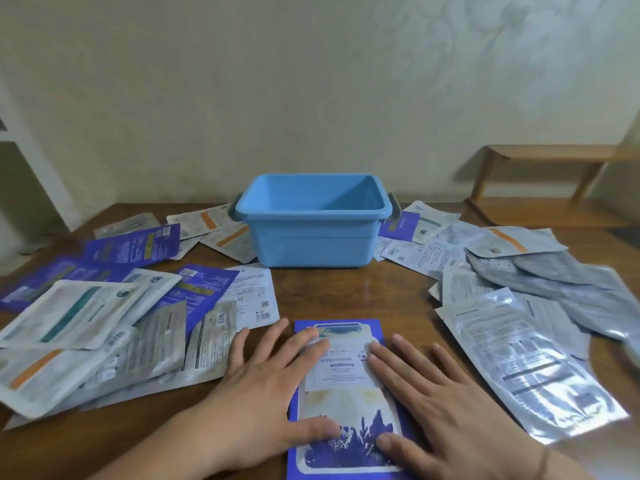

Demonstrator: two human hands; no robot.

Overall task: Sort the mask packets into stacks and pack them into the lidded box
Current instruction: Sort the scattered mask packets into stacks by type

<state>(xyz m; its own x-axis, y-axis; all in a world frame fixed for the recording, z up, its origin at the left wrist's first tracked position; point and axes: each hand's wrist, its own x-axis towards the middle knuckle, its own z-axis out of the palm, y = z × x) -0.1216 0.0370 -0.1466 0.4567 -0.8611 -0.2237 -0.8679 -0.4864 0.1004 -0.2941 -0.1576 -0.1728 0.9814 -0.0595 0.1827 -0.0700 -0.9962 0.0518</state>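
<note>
A blue mask packet (346, 407) with a white panel lies flat on the wooden table (346, 292) right in front of me. My left hand (266, 386) rests flat on its left side with fingers spread. My right hand (429, 396) lies flat on its right side, fingers straight. An open blue plastic box (315, 244) with grey side latches stands behind it, empty as far as I can see. Several mixed packets (114, 323) are heaped at the left, and several silver and white packets (526, 306) at the right.
A wooden bench (540, 168) stands against the wall at the back right. Loose packets (221, 226) lie beside both ends of the box. No lid is in view. Bare tabletop shows between the box and the blue packet.
</note>
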